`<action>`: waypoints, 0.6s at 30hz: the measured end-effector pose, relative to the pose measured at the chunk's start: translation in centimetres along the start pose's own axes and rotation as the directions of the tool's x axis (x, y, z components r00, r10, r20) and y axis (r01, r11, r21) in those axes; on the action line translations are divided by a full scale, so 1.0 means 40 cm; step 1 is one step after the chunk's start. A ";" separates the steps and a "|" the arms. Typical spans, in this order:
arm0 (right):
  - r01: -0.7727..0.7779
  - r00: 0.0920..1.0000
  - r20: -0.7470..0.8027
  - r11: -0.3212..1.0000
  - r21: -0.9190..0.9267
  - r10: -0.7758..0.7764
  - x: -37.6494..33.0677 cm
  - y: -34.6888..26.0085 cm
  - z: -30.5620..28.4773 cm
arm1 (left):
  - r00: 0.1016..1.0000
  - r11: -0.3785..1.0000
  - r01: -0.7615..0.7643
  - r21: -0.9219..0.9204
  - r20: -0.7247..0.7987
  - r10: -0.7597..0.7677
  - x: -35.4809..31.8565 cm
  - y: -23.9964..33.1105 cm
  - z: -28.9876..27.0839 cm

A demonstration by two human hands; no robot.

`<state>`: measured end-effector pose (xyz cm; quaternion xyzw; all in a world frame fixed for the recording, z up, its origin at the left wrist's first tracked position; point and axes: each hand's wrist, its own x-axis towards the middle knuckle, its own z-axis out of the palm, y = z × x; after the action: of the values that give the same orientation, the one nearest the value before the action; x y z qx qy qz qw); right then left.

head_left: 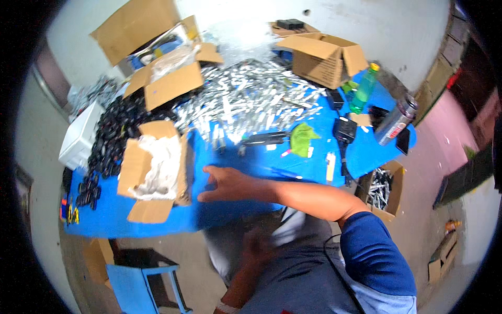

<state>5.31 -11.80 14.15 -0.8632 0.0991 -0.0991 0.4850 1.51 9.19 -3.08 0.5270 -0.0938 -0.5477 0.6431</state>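
Blue cloth is covering the desk [230, 167], seen from the head camera. The right hand [227, 184] is reaching across the body over the bare blue surface, its fingers [209, 194] spreading wide and holding nothing, the fingertips lying near the open cardboard box [151, 175] that is holding crumpled white plastic. The left hand [256, 246] is hanging blurred below the desk edge, in front of the person's lap; whether it is open or closed cannot be told. Beyond the right hand, a large heap of small silver packets [251, 97] is spreading over the middle of the desk, and a pile of small black parts [112, 133] is lying to the left of it. A green cloth [302, 138] is resting near a black tool [264, 138]. Farther right, a green bottle [363, 90] and a metal flask [396, 120] are standing near the desk's corner, beside another cardboard box [324, 57]. A blue stool [151, 282] is standing on the floor below.
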 end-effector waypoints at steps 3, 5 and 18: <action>-0.178 0.939 -0.339 0.926 -0.333 0.058 -0.054 0.103 -0.141 | 0.977 0.960 0.213 -0.182 0.026 -0.212 -0.054 0.186 0.145; -0.101 0.826 -0.563 0.974 -0.204 -0.032 -0.097 0.160 -0.272 | 0.972 0.949 0.231 -0.215 0.096 -0.215 -0.029 0.197 0.111; -0.618 0.510 -0.833 0.582 -0.528 -0.213 -0.216 0.203 -1.038 | 0.972 0.963 0.173 -0.206 -0.124 -0.201 0.131 0.329 0.189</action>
<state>-14.70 -47.59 27.70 -0.7997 0.4651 -0.3768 -0.0464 6.22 -1.42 8.04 0.5063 0.0571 -0.5733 0.6417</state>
